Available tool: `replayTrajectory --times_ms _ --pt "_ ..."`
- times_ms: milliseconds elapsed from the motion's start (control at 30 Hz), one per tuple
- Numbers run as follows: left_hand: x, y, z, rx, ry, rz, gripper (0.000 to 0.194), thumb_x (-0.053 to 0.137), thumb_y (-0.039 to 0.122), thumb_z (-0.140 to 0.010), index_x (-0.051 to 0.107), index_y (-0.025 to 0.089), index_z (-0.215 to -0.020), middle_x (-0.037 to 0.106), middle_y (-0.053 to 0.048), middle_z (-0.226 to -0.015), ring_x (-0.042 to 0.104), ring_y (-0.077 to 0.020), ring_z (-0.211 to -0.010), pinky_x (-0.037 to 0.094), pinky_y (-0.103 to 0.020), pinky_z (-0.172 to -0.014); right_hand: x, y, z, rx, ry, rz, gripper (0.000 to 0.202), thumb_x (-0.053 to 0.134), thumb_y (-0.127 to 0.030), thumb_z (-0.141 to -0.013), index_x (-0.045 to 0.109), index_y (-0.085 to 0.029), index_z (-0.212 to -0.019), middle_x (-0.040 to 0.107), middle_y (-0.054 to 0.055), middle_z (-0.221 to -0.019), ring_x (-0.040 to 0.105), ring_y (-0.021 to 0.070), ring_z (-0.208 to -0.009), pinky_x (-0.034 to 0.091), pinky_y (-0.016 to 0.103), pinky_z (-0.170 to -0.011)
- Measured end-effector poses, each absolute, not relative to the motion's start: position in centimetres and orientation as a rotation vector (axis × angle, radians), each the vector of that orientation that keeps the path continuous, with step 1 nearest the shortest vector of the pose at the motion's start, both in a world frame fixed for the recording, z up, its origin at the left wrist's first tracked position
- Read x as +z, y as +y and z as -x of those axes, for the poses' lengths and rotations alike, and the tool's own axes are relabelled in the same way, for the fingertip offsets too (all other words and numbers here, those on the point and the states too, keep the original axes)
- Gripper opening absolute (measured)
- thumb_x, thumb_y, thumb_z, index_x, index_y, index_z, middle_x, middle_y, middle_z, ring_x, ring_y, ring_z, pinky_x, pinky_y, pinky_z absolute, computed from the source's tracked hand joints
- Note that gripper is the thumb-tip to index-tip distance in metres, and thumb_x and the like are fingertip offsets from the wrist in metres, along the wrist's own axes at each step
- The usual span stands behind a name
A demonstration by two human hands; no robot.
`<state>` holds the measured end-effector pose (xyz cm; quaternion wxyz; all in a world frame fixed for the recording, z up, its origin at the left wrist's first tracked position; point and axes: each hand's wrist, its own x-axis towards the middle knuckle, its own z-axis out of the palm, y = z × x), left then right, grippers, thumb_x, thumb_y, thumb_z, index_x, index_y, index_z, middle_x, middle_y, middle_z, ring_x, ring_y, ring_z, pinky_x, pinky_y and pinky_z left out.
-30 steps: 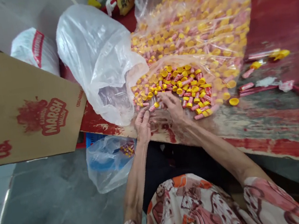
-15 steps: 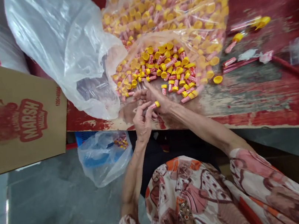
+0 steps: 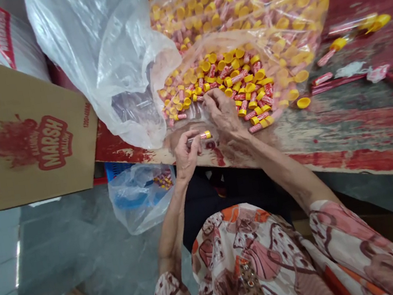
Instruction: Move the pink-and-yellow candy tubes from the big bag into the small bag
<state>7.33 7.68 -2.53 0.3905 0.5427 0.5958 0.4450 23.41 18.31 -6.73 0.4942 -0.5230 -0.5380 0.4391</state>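
Observation:
My left hand [image 3: 185,156] is closed around a small pink-and-white tube with a yellow cap [image 3: 205,136], its capped end pointing right, just above the table's front edge. Further forward, my right hand [image 3: 225,112] reaches to the near edge of a pile of similar yellow-capped tubes [image 3: 241,76]. Its fingers are bent and its fingertips pressed together among the tubes; what they pinch is too small to make out. The pile spills from the mouth of a large clear plastic bag [image 3: 294,9] full of the same tubes.
A crumpled clear bag [image 3: 94,59] lies left of the pile, beside a printed cardboard box [image 3: 28,158]. Below the table edge hangs a plastic bag [image 3: 136,215] by a blue crate. Loose tubes and scraps [image 3: 352,69] lie right on the worn red table [image 3: 346,140].
My right hand has left the tube in my left hand and moved forward to the pile, its fingers now bent down. The left hand still holds its tube. The view has shifted slightly.

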Motion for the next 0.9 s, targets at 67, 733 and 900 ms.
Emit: replayTrajectory --times_ms 67,733,900 --pt "-2.6 8.2 -6.7 1.126 1.615 -1.572 0.035 0.082 0.057 -0.107 0.079 0.023 -0.112 0.076 -0.005 -0.096 0.070 -0.0170 -0.079 0.059 -0.028 -0.077 -7.6 18.8 -24.2 0.858 -1.485 1.369 0.034 0.050 -0.048 -0.122 0.073 -0.023 -0.118 0.076 0.012 -0.125 0.069 0.0271 -0.113 0.058 0.043 -0.109" --pt "-5.3 8.6 -4.7 1.123 1.805 -2.113 0.014 0.056 0.027 -0.116 0.066 0.023 -0.108 0.070 -0.006 -0.101 0.070 -0.0192 -0.091 0.059 -0.031 -0.085 -8.6 18.3 -24.1 0.313 -1.919 1.443 0.025 0.052 -0.023 -0.114 0.075 -0.021 -0.125 0.077 0.014 -0.120 0.068 0.0299 -0.103 0.049 0.039 -0.089" --pt "-5.2 8.2 -3.3 1.070 1.863 -2.050 0.021 0.057 0.019 -0.110 0.070 0.022 -0.126 0.075 -0.008 -0.111 0.073 -0.0220 -0.100 0.060 -0.034 -0.096 -8.4 17.1 -22.9 0.405 -1.866 1.218 0.019 0.052 -0.022 -0.113 0.070 -0.023 -0.117 0.077 0.011 -0.109 0.068 0.0260 -0.092 0.049 0.037 -0.085"
